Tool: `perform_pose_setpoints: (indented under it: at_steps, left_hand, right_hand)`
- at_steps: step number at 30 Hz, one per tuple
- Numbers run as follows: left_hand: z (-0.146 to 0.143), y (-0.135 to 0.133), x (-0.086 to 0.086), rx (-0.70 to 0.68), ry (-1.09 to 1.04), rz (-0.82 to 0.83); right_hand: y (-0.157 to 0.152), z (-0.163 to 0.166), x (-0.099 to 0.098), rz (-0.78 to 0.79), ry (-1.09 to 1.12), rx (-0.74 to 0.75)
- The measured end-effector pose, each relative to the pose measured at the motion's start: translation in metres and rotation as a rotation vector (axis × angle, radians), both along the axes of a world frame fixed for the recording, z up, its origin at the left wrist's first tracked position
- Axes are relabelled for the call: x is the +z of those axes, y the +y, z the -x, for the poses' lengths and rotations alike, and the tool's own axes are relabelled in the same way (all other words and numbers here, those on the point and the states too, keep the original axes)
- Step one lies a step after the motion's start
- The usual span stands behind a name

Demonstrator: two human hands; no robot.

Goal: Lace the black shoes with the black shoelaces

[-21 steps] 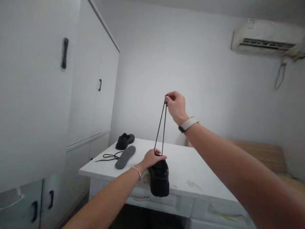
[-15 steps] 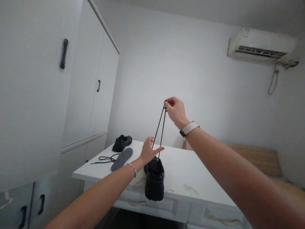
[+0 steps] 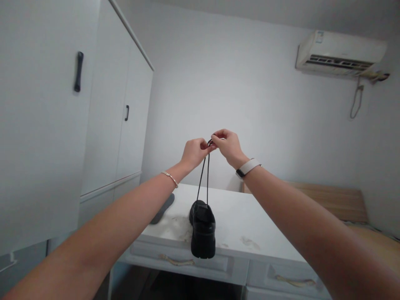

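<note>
A black shoe stands on the white table near its front edge, heel toward me. Two strands of a dark shoelace run taut from the shoe up to my hands. My right hand pinches the lace ends high above the shoe. Close beside it, my left hand is closed round the same strands, just below the right fingertips. A grey insole lies on the table to the left, partly hidden behind my left forearm.
The white table has drawers with pale handles along its front. White cabinets with black handles line the left side. An air conditioner hangs on the wall at upper right. A wooden headboard shows behind my right arm.
My left hand has risen from beside the shoe to the top of the lace and closed on it. My forearm now covers the second shoe and the loose lace at left.
</note>
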State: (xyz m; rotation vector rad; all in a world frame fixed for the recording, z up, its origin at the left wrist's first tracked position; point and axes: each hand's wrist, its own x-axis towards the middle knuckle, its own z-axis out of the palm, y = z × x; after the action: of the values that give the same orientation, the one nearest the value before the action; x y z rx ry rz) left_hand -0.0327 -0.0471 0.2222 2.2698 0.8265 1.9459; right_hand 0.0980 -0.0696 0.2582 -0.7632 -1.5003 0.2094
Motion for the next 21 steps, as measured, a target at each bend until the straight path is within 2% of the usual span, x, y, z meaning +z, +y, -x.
perform_pose_setpoints:
  at_steps: [7, 12, 16, 21]
  left_hand:
    - [0.009, 0.016, -0.013, -0.310, -0.099, 0.155]
    - [0.037, 0.040, -0.023, -0.496, -0.364, 0.359]
    - [0.089, 0.062, -0.050, -0.526, -0.576, 0.523]
    - [0.152, 0.080, -0.110, -0.379, -0.727, 0.680]
  right_hand:
    - [0.002, -0.018, -0.004, 0.198, 0.199, 0.212]
    - [0.018, -0.063, -0.018, 0.262, 0.443, 0.262]
    - [0.032, -0.123, -0.056, 0.301, 0.610, 0.164]
    - [0.034, -0.192, -0.133, 0.387, 0.674, -0.017]
